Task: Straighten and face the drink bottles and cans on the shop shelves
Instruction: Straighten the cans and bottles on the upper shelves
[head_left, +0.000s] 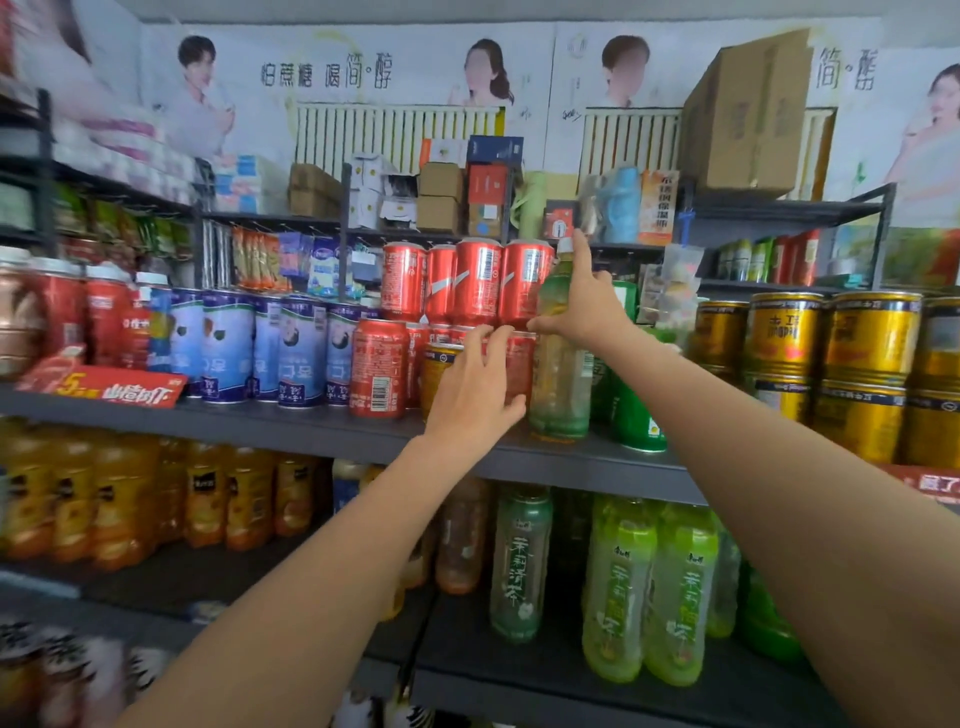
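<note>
- Cramped shop corner, dark metal shelf (291, 423) running across mid frame, posters and cardboard boxes up top, orange juice bottles (124, 499) lower left.
- Centre frame: left hand (475, 387) wrapped around a red can (519, 364) on the bottom tier, fingers curled over its front, gold can (436, 371) just left of it.
- Right hand (582, 306) a bit higher and to the right, thumb and fingers pinching the upper body of a green tea bottle (558, 384), index finger sticking up past the white cap.
- Bottle standing upright, long axis vertical, touching or nearly touching the red can on its left; can't tell which.
- Stacked red cans (467, 283) right behind both hands, barcodes facing out, so probably still need turning.
- Key bit: bottle sits directly under the right hand and the can under the left, so each hand already nearest its own item; looks like a twist-in-place job.
- Risk guess: bumping the stacked cans behind.
</note>
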